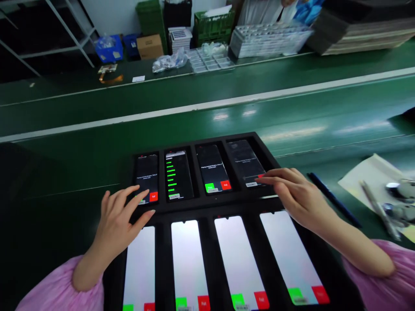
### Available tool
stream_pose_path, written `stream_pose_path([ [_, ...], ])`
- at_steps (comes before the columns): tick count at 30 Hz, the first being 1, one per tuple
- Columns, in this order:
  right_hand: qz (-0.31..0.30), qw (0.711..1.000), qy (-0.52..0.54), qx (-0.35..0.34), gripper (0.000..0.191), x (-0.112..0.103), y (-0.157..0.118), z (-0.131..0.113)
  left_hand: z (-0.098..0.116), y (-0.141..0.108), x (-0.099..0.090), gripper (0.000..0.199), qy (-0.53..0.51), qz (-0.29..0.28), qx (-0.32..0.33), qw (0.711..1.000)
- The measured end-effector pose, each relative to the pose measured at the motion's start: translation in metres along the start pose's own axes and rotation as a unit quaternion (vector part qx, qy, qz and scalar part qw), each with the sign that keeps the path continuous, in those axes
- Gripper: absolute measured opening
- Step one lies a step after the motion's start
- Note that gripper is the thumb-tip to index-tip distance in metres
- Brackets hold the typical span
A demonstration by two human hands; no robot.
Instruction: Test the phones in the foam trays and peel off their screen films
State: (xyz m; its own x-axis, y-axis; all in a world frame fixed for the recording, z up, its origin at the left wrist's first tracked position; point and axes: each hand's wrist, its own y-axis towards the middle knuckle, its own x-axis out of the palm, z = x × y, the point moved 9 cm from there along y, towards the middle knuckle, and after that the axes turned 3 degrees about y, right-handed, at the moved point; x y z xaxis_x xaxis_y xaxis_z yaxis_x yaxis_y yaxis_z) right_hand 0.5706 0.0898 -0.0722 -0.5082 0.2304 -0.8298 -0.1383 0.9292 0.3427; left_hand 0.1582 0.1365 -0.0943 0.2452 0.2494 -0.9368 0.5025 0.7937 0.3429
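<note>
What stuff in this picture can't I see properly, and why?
Head view: back-left phone, bottom partly hidden behind the left hand.
Head view: back-right phone, bottom partly hidden behind the right hand.
Head view: front-left phone, lower end cut off by the bottom edge.
Head view: green writing on the second back phone from the left, too small to read.

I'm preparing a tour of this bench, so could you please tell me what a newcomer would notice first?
Probably the four glowing white phone screens, lined up nearest the camera. Beyond them, four dark-screened phones form a far row, with the left hand at the leftmost and the right hand at the rightmost.
</note>
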Motion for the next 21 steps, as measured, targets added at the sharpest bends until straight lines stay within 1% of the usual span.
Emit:
stream_pose_path([
  [2,0.001,1.0,-0.006,-0.001,0.044,0.002,-0.004,0.005,0.013,0.012,0.007,0.038,-0.007,-0.007,0.025,1.0],
  [4,0.0,1.0,-0.013,-0.015,0.046,0.008,-0.003,0.003,0.023,0.021,0.013,0.038,-0.015,-0.021,0.038,0.999],
  [5,-0.002,0.999,-0.021,-0.031,0.047,0.013,-0.001,-0.002,0.026,0.024,0.015,0.038,-0.016,-0.029,0.042,0.999],
  [7,-0.025,0.995,-0.046,-0.082,0.047,0.029,0.006,-0.022,0.03,0.027,0.016,0.039,-0.009,-0.041,0.049,0.998],
  [9,-0.067,0.985,-0.074,-0.14,0.048,0.052,0.015,-0.047,0.028,0.026,0.011,0.039,0.004,-0.037,0.044,0.998],
  [11,-0.098,0.975,-0.092,-0.177,0.049,0.071,0.025,-0.067,0.021,0.023,0.005,0.038,0.016,-0.026,0.03,0.999],
  [13,-0.105,0.971,-0.098,-0.191,0.05,0.077,0.033,-0.077,0.01,0.017,0.0,0.039,0.024,-0.022,0.013,0.999],
  [14,-0.097,0.972,-0.099,-0.192,0.05,0.074,0.035,-0.077,0.003,0.014,0.0,0.04,0.026,-0.023,0.004,0.999],
  [16,-0.057,0.978,-0.094,-0.177,0.05,0.055,0.037,-0.067,-0.016,0.012,0.001,0.04,0.027,-0.026,-0.021,0.999],
  [19,0.016,0.99,-0.079,-0.117,0.045,0.016,0.026,-0.033,-0.054,0.018,0.011,0.045,0.023,-0.036,-0.076,0.996],
  [21,0.026,0.994,-0.074,-0.081,0.043,0.004,0.012,-0.01,-0.079,0.031,0.023,0.052,0.019,-0.05,-0.112,0.992],
])
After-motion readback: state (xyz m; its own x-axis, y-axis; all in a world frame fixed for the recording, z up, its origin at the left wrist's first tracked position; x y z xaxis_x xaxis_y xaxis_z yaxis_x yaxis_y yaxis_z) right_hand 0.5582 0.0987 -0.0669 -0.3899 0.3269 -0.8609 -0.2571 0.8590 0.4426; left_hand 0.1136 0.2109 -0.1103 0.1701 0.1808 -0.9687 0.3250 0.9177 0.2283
